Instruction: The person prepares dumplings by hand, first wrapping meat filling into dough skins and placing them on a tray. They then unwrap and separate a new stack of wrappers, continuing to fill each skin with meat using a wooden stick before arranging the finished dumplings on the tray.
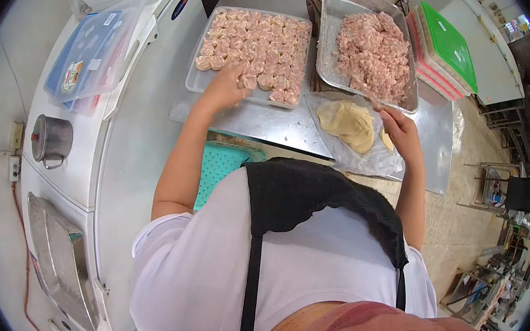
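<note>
My left hand (227, 87) is at the lower left part of a clear plastic tray (196, 79) filled with rows of meat dumplings (266, 41). Its fingers are closed around a dumpling at the edge of the rows. My right hand (400, 128) grips a thin utensil whose tip points toward the metal tray (326, 29) of pink minced meat (374, 56). Beside that hand, a stack of round yellowish wrappers (347, 125) lies on a plastic sheet (384, 161). One loose wrapper (387, 139) lies just under the right hand.
Stacked containers with a green lid (447, 39) stand at the right. To the left, a white freezer (136, 88) holds plastic lids (85, 55) and a metal pot (52, 140). A turquoise perforated basket (217, 167) sits below the table edge.
</note>
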Demonstrator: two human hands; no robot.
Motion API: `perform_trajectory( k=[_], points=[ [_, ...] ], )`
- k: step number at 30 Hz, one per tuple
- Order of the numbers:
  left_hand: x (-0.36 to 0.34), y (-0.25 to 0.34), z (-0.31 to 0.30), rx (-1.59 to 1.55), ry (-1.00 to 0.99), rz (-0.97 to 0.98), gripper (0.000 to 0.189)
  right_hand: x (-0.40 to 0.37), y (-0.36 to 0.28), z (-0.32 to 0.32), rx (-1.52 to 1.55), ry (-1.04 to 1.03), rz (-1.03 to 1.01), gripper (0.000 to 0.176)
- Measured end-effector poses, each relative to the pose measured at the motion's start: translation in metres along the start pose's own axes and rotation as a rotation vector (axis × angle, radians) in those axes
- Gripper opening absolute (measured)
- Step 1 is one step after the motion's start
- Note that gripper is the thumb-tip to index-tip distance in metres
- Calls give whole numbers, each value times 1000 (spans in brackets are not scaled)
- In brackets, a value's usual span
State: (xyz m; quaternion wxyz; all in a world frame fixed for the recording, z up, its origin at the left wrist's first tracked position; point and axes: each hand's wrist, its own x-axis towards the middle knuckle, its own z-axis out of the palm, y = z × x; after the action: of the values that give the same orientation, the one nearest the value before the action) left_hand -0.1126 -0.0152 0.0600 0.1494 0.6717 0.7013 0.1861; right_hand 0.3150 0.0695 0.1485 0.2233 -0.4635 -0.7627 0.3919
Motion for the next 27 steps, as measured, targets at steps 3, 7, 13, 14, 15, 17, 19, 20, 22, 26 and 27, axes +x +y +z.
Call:
perform_trajectory(
  k=[3, 7, 13, 14, 15, 17, 19, 20, 22, 26, 27],
  points=[
    [3, 9, 19, -22, 89, 35, 66, -22, 16, -9, 234, 63, 146, 27],
    [14, 30, 19, -92, -116, -196, 78, -36, 14, -20, 269, 174, 200, 28],
    [22, 37, 40, -165, -87, -127, 84, -37, 31, -35, 271, 137, 175, 28],
    [20, 46, 34, -246, -134, -119, 83, -36, 36, -40, 259, 117, 158, 28],
    [21, 47, 34, -243, -132, -124, 83, -34, 38, -47, 262, 113, 156, 28],
    [27, 40, 39, -204, -240, -322, 76, -31, 42, -62, 230, 72, 142, 30],
    [32, 11, 65, -112, -90, -281, 77, -23, 58, -71, 206, 52, 127, 31],
    [39, 5, 73, -26, 62, -228, 78, -18, 66, -79, 175, 40, 113, 33],
    [41, 33, 68, -65, 85, -210, 78, -4, 77, -98, 44, -10, 112, 35],
    [36, 86, 56, 24, 53, -385, 60, 35, 101, -149, -862, -76, -214, 42],
    [36, 105, 54, 30, 46, -380, 60, 46, 98, -163, -946, -121, -195, 42]
  ],
)
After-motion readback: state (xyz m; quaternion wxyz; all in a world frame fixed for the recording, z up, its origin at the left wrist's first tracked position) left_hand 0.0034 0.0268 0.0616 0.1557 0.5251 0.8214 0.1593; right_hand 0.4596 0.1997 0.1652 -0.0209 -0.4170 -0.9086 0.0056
